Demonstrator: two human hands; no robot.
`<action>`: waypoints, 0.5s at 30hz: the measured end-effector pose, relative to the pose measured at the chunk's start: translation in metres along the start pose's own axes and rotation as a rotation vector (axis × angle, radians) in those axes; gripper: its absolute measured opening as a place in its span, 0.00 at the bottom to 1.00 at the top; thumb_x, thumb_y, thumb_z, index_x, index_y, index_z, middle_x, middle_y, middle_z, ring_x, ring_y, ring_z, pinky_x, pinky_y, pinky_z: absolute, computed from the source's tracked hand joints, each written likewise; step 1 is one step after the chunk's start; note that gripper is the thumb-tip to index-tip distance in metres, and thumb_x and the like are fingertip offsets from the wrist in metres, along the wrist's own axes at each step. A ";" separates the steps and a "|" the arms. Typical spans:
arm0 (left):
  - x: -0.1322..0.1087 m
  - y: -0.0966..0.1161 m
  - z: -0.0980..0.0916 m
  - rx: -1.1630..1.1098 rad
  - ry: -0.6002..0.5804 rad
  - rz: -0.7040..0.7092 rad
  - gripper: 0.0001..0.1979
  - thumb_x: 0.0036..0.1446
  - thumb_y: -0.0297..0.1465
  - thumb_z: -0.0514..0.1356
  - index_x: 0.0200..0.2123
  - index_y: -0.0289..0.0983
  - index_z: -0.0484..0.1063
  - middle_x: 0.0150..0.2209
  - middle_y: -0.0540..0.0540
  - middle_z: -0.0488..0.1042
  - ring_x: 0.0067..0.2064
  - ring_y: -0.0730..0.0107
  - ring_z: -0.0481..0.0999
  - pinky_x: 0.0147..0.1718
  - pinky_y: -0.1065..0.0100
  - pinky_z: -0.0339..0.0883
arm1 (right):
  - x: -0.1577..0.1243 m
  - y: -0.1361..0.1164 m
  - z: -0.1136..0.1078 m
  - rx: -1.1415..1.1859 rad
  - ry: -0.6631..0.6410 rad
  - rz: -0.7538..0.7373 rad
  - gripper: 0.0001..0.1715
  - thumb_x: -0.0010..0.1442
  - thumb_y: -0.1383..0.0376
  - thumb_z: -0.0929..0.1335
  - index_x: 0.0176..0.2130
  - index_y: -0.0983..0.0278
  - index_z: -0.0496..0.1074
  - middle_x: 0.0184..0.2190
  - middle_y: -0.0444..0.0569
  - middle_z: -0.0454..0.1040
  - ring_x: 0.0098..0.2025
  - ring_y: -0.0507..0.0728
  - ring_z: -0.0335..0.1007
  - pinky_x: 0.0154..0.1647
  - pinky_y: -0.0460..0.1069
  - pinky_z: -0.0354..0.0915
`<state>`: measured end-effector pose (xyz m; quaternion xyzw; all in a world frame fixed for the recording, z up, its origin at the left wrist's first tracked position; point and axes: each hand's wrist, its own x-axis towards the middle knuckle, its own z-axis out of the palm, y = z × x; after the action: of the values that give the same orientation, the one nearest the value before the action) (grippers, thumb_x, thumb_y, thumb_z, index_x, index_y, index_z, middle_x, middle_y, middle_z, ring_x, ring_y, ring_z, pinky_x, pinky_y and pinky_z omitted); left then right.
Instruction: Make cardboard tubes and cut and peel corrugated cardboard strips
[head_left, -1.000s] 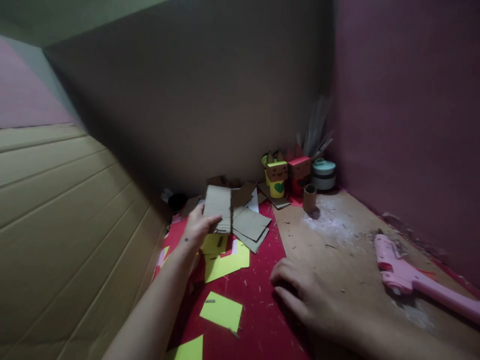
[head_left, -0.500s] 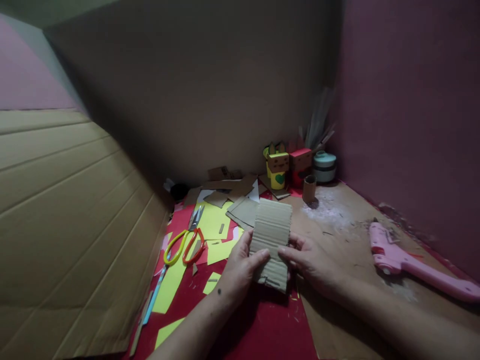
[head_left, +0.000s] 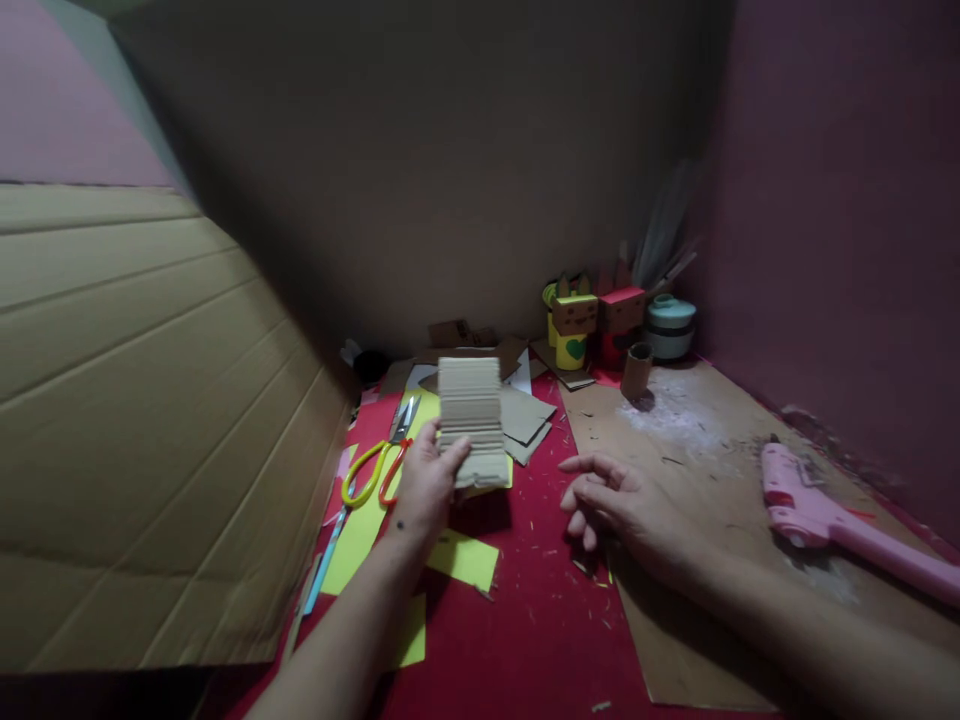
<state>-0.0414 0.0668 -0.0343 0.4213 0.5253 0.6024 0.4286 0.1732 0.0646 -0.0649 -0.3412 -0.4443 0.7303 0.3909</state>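
Note:
My left hand [head_left: 431, 480] grips a rectangular piece of corrugated cardboard [head_left: 472, 410] by its lower left edge, thumb on top, holding it over the table. The ridged face of the cardboard looks up at me. Apart from it, my right hand [head_left: 607, 500] hovers above the border of the red surface and the brown board, fingers loosely curled and spaced, with nothing in them. Just left of my left hand lie scissors [head_left: 382, 465] with one yellow and one red handle, on yellow paper [head_left: 337, 570]. Flat cardboard offcuts [head_left: 529, 420] lie behind the held piece.
A pink glue gun [head_left: 802, 510] rests on the brown board [head_left: 705, 640] at right. A cardboard tube [head_left: 637, 372], a yellow figure [head_left: 574, 330], a red figure [head_left: 622, 320] and a teal-lidded container [head_left: 671, 328] stand at the back. A blue cutter [head_left: 326, 560] lies left, beside a tall cardboard panel [head_left: 150, 450].
My right hand has let go of the cardboard piece. My left hand has carried it to the left and away from me. The view has shifted slightly.

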 end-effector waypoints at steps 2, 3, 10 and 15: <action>0.012 0.002 -0.016 0.079 0.136 0.025 0.24 0.47 0.32 0.64 0.49 0.39 0.65 0.37 0.45 0.77 0.21 0.75 0.72 0.13 0.78 0.58 | -0.002 0.000 0.002 -0.033 0.009 0.035 0.13 0.55 0.62 0.66 0.40 0.64 0.64 0.25 0.47 0.71 0.19 0.49 0.64 0.17 0.45 0.58; 0.016 0.003 -0.022 0.087 0.171 0.042 0.23 0.48 0.31 0.63 0.49 0.39 0.65 0.39 0.45 0.77 0.20 0.76 0.72 0.12 0.79 0.55 | -0.004 0.000 0.004 -0.053 0.008 0.048 0.12 0.54 0.63 0.66 0.39 0.64 0.64 0.25 0.47 0.71 0.19 0.49 0.63 0.16 0.45 0.57; 0.014 0.000 -0.015 0.017 0.111 0.069 0.22 0.49 0.31 0.63 0.48 0.38 0.65 0.42 0.43 0.77 0.30 0.68 0.77 0.20 0.74 0.67 | -0.006 0.000 0.008 -0.133 -0.004 0.041 0.12 0.52 0.62 0.67 0.37 0.64 0.65 0.25 0.47 0.71 0.21 0.50 0.65 0.18 0.45 0.56; -0.002 -0.009 0.007 -0.148 -0.135 -0.009 0.24 0.51 0.31 0.63 0.52 0.37 0.61 0.42 0.42 0.76 0.38 0.61 0.78 0.33 0.64 0.72 | -0.002 0.000 0.004 -0.075 0.007 -0.020 0.19 0.53 0.60 0.68 0.43 0.64 0.63 0.25 0.46 0.70 0.21 0.51 0.67 0.19 0.46 0.59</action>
<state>-0.0329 0.0672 -0.0428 0.4255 0.4512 0.6080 0.4957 0.1709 0.0612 -0.0630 -0.3537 -0.4733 0.7080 0.3868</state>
